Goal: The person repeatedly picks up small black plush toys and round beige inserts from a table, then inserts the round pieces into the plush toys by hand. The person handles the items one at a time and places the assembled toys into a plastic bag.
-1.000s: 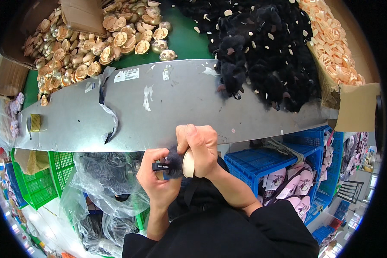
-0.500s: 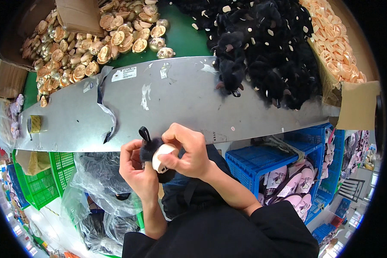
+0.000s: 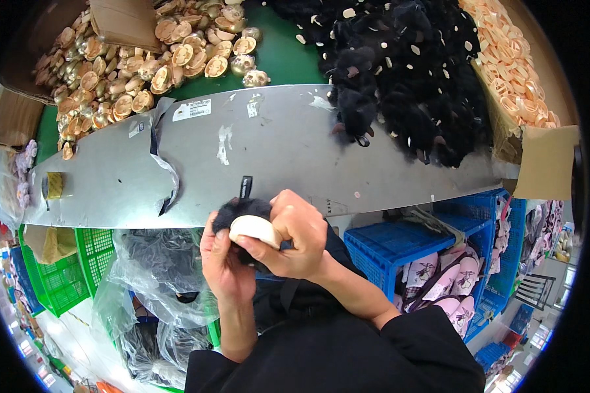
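Note:
Close to my body, in front of the bench edge, both hands are on a small black furry toy point(image 3: 227, 213). A black loop tag point(image 3: 246, 187) sticks up from its top. My left hand point(image 3: 226, 268) grips the fur from the left and below. My right hand point(image 3: 298, 236) pinches a cream oval plastic piece point(image 3: 255, 228) against the toy's near side, thumb along its lower edge. The palm side of the right fingers and the toy's underside are partly hidden.
A grey metal bench point(image 3: 196, 157) spans the front. Gold-and-cream plastic shells point(image 3: 124, 85) lie at back left, black furry toys point(image 3: 400, 85) at back right. Cream rings point(image 3: 511, 59) fill a box at far right. Blue crates point(image 3: 406, 236) and green crates point(image 3: 59, 275) stand below.
Both hands have shifted slightly right with the toy. The cream piece has turned so its smooth curved side shows, and the loop tag now stands straighter.

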A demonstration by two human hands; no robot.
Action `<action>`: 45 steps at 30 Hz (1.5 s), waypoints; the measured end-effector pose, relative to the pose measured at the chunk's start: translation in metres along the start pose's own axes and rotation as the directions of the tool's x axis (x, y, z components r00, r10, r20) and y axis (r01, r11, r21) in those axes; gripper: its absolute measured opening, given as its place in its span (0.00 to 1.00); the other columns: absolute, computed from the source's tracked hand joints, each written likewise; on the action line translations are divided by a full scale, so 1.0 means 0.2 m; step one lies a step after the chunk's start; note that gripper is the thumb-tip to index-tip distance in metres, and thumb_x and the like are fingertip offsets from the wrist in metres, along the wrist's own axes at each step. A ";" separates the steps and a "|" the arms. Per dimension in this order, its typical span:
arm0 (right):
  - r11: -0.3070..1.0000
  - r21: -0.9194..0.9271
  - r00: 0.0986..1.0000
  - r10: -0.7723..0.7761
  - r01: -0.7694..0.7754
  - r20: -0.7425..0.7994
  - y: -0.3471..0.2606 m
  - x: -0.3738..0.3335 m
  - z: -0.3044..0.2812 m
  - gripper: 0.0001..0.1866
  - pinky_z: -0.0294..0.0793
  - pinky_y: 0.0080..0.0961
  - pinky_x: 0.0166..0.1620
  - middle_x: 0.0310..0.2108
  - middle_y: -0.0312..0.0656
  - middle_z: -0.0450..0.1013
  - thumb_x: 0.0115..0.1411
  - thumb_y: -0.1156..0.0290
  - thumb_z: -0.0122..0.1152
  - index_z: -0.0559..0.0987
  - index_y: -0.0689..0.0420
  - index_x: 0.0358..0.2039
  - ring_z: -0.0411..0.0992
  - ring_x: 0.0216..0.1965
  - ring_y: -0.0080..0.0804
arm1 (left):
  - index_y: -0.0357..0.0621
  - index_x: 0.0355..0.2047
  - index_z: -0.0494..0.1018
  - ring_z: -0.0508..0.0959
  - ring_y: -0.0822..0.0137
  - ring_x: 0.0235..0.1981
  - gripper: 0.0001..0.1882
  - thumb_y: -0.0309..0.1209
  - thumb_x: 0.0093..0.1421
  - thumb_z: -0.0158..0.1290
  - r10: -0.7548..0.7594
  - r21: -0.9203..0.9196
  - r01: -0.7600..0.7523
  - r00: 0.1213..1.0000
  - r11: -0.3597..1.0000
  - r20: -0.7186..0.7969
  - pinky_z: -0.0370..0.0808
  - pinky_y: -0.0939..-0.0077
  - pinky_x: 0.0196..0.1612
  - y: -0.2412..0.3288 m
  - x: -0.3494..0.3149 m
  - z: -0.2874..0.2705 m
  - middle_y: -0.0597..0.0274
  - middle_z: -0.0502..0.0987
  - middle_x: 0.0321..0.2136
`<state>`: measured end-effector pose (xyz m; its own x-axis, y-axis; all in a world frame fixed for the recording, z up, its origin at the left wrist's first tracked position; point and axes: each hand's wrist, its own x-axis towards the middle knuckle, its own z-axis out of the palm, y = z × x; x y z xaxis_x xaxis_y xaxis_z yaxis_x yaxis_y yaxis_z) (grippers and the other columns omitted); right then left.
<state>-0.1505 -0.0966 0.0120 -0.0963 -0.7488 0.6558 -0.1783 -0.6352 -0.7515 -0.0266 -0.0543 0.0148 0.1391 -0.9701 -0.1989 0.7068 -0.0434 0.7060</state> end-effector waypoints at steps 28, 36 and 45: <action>0.958 -0.045 0.959 0.282 -0.282 0.008 0.07 0.03 0.03 0.06 0.72 0.37 0.34 0.35 0.50 0.69 0.68 0.75 0.47 0.73 0.62 0.38 0.70 0.29 0.47 | 0.36 0.31 0.72 0.66 0.69 0.23 0.09 0.28 0.63 0.59 0.346 0.680 -0.473 0.880 0.560 0.326 0.61 0.75 0.26 -0.08 0.05 0.00 0.60 0.68 0.25; 0.931 -0.031 0.930 0.365 -0.364 0.040 0.14 0.01 -0.02 0.14 0.77 0.31 0.39 0.34 0.47 0.77 0.66 0.62 0.62 0.76 0.59 0.44 0.78 0.35 0.44 | 0.38 0.33 0.68 0.63 0.78 0.28 0.11 0.31 0.68 0.56 0.325 0.734 -0.365 0.923 0.574 0.205 0.62 0.82 0.31 -0.07 0.09 0.02 0.67 0.64 0.29; 0.969 -0.068 0.966 0.243 -0.238 0.084 0.13 -0.03 0.00 0.13 0.76 0.34 0.38 0.41 0.49 0.73 0.53 0.82 0.68 0.73 0.59 0.35 0.75 0.35 0.47 | 0.41 0.42 0.67 0.63 0.81 0.31 0.07 0.32 0.72 0.50 0.275 0.547 -0.265 0.959 0.794 0.065 0.62 0.86 0.36 -0.06 0.08 -0.04 0.71 0.66 0.34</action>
<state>-0.1545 -0.1086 -0.0119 -0.0544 -0.8939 0.4450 -0.2166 -0.4245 -0.8791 -0.0267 -0.0681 -0.0032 0.2830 -0.9579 0.0474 0.1448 0.0916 0.9852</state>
